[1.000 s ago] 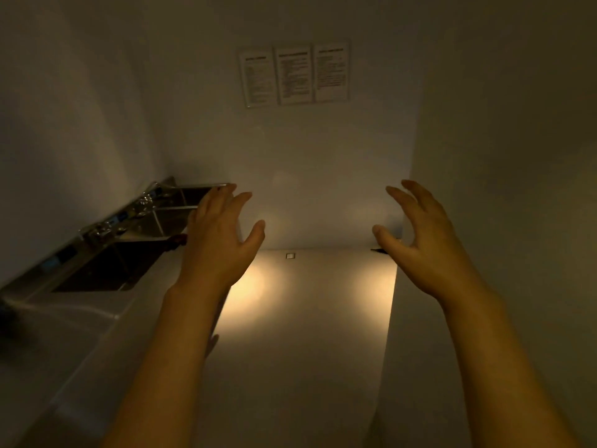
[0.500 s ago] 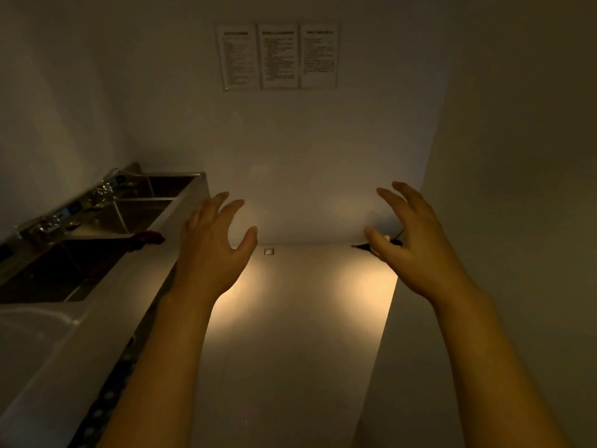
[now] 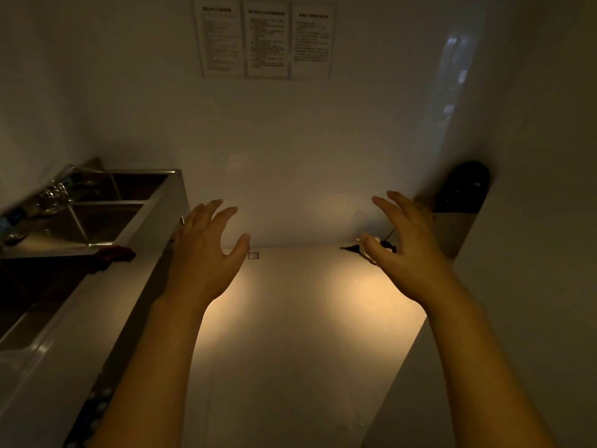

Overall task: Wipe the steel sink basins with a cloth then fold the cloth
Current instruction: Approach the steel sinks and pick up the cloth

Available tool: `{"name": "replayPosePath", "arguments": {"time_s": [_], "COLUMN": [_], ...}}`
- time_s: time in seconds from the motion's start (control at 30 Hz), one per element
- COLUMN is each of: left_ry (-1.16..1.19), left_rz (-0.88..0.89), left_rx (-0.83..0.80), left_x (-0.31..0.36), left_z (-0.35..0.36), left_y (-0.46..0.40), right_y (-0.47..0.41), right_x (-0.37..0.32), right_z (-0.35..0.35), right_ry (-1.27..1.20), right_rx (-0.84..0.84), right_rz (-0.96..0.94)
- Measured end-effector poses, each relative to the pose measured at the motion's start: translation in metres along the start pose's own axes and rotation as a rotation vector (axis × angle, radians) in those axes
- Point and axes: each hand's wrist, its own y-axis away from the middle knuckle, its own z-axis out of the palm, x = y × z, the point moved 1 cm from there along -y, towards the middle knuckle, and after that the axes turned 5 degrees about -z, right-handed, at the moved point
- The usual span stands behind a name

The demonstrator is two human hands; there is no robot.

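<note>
Both bare forearms reach forward, the left hand (image 3: 202, 253) and right hand (image 3: 408, 253) held in the air with fingers spread, loosely bent and empty. Beyond the left hand, a dark cloth (image 3: 111, 256) lies draped on the front edge of the steel sink (image 3: 163, 202), at the divider between the nearest and middle basins. Three printed sheets (image 3: 266, 40) hang on the far wall.

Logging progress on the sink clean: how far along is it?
Nothing looks done. Both hands, left and right, are held out open and bare. The dark cloth lies on the sink rim beside the basins. Left: pick it up, wipe, fold.
</note>
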Motion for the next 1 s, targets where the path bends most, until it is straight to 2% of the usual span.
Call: {"name": "replayPosePath", "arguments": {"time_s": [0.2, 0.43, 0.8, 1.0], "left_ry": [0.005, 0.034, 0.045, -0.072], "left_rz": [-0.037, -0.051, -0.006, -0.040], "left_rx": [0.058, 0.134, 0.215, 0.190], "left_x": [-0.046, -0.068, -0.075, -0.080], "left_z": [-0.030, -0.057, -0.041, -0.010], "left_y": [-0.035, -0.057, -0.102, -0.153], "right_y": [-0.049, -0.086, -0.138, -0.189], "right_x": [-0.030, -0.053, -0.029, 0.016], "right_z": [0.038, 0.065, 0.085, 0.116], "right_ry": [0.050, 0.026, -0.002, -0.047], "right_rx": [-0.007, -0.028, -0.001, -0.008], "right_rz": [-0.052, -0.117, -0.144, -0.162]}}
